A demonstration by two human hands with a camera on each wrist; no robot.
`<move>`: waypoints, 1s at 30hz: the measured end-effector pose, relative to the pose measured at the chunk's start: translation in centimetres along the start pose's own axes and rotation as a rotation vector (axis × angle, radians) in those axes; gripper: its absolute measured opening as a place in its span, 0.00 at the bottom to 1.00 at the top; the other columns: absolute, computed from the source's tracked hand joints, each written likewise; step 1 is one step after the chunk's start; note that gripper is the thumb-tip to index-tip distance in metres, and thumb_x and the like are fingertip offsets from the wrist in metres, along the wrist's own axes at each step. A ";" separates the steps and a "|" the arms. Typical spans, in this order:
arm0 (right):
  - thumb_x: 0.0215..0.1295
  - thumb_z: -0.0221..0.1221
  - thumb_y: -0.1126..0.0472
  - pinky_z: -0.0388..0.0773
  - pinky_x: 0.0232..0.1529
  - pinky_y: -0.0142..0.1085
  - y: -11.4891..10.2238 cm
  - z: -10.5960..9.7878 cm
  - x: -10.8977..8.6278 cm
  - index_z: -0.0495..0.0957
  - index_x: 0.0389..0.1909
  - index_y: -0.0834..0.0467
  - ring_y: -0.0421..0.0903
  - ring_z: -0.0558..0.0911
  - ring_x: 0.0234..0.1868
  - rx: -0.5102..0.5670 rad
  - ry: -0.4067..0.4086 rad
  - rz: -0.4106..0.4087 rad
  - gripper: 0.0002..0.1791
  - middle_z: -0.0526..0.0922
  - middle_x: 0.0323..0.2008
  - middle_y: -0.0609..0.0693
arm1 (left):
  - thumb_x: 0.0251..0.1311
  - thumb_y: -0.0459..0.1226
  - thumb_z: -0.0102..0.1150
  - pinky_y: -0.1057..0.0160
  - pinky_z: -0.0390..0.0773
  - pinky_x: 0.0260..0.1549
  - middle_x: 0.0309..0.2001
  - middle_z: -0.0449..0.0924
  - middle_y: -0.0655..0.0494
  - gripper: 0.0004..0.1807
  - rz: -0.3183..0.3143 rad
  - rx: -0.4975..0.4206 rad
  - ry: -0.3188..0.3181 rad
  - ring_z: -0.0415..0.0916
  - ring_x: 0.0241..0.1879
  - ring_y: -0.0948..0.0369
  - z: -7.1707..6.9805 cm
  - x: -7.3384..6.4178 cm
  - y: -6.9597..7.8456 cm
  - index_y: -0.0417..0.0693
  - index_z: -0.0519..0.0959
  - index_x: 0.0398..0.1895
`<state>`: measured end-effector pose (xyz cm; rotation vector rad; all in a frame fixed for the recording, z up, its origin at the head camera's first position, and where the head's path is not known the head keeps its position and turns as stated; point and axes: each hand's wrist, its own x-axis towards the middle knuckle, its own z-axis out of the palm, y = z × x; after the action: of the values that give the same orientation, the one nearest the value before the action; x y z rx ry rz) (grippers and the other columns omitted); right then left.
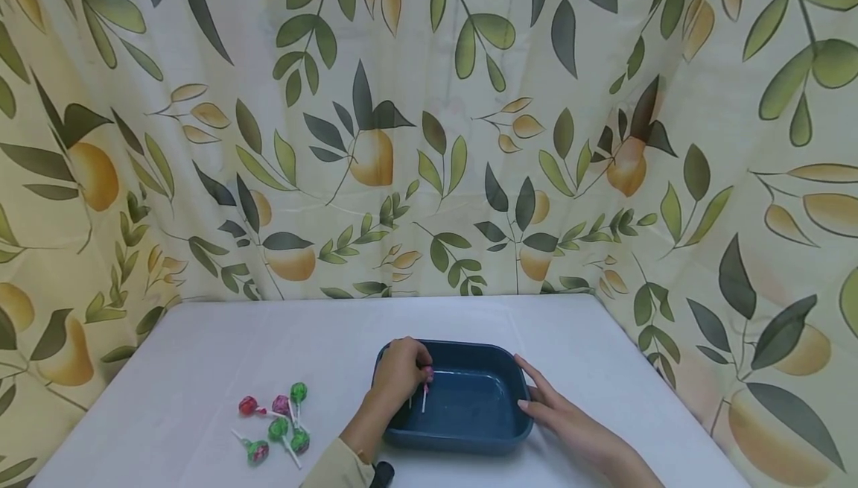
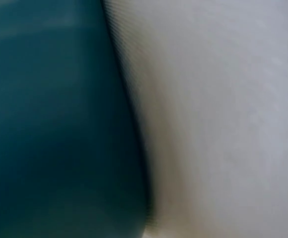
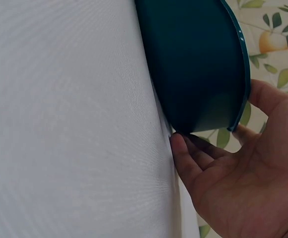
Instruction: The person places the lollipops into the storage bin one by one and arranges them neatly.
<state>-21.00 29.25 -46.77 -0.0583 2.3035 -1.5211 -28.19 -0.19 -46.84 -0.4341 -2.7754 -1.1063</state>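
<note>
A dark blue rectangular dish (image 1: pixel 469 439) stands on the white table. My left hand (image 1: pixel 399 370) reaches over its left side, and the fingertips pinch a pink-wrapped lollipop (image 1: pixel 429 374) whose white stick points down inside the dish. Another short white stick shows beside the wrist; its candy is hidden. At the dish's right end my right hand (image 1: pixel 556 406) touches the wall with spread fingers. The right wrist view shows the thumb at the rim and fingertips low by the base of the dish (image 3: pixel 193 64). The left wrist view is blurred, with only the dish (image 2: pixel 49 124) recognisable.
Left of the dish lies a loose group of several lollipops, among them a red one (image 1: pixel 248 405), a pink one (image 1: pixel 281 404) and a green one (image 1: pixel 299 392). A curtain (image 1: pixel 429 212) with fruit and leaves hangs behind the table (image 1: pixel 221 331).
</note>
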 end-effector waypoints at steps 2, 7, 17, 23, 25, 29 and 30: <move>0.78 0.55 0.43 0.53 0.68 0.69 0.0 0.0 0.0 0.45 0.83 0.33 0.72 0.48 0.77 0.001 -0.004 0.002 0.41 0.46 0.78 0.73 | 0.52 0.26 0.78 0.57 0.82 0.35 0.27 0.84 0.57 0.07 0.007 0.007 0.006 0.79 0.30 0.61 0.1 0.1 0.0 0.41 0.88 0.31; 0.78 0.54 0.44 0.52 0.69 0.69 0.0 -0.1 -0.1 0.44 0.83 0.34 0.72 0.47 0.77 0.000 -0.014 -0.010 0.41 0.47 0.78 0.73 | 0.51 0.28 0.79 0.57 0.81 0.35 0.27 0.85 0.57 0.07 0.003 0.006 0.016 0.79 0.31 0.60 0.0 0.1 0.0 0.43 0.89 0.31; 0.78 0.54 0.44 0.53 0.69 0.69 0.3 -0.1 0.2 0.44 0.84 0.35 0.71 0.47 0.78 -0.001 -0.027 -0.029 0.41 0.47 0.78 0.73 | 0.48 0.29 0.81 0.53 0.81 0.42 0.31 0.87 0.56 0.10 0.046 -0.021 0.040 0.82 0.38 0.57 -0.2 0.4 -0.3 0.43 0.90 0.33; 0.78 0.55 0.44 0.53 0.68 0.69 0.3 -0.2 0.4 0.44 0.83 0.35 0.72 0.48 0.77 -0.001 -0.022 -0.021 0.41 0.48 0.78 0.73 | 0.46 0.31 0.83 0.47 0.79 0.52 0.36 0.88 0.55 0.12 0.030 -0.071 0.029 0.83 0.48 0.51 -0.9 0.4 0.1 0.46 0.91 0.35; 0.78 0.55 0.44 0.53 0.68 0.69 0.3 -0.2 0.4 0.43 0.84 0.35 0.72 0.48 0.77 -0.002 -0.027 -0.017 0.42 0.48 0.78 0.73 | 0.46 0.32 0.83 0.47 0.79 0.52 0.37 0.88 0.55 0.11 0.032 -0.071 0.027 0.83 0.48 0.50 -1.2 0.3 0.2 0.46 0.91 0.34; 0.78 0.55 0.43 0.52 0.68 0.70 0.2 -0.2 0.3 0.43 0.84 0.35 0.73 0.47 0.77 0.005 -0.030 -0.001 0.42 0.46 0.78 0.73 | 0.50 0.33 0.82 0.47 0.78 0.53 0.36 0.88 0.57 0.10 0.039 -0.092 0.038 0.83 0.49 0.51 -2.2 0.1 0.5 0.46 0.91 0.35; 0.78 0.55 0.43 0.52 0.68 0.70 0.2 -0.2 0.3 0.43 0.84 0.35 0.73 0.47 0.77 0.008 -0.029 0.001 0.42 0.46 0.78 0.74 | 0.51 0.34 0.81 0.47 0.78 0.54 0.36 0.88 0.57 0.09 0.039 -0.099 0.040 0.82 0.49 0.51 -2.5 0.1 0.6 0.46 0.91 0.36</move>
<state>-21.32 29.43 -46.94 -0.0765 2.2744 -1.5181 -28.04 -1.46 -44.64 -0.4697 -2.6747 -1.2336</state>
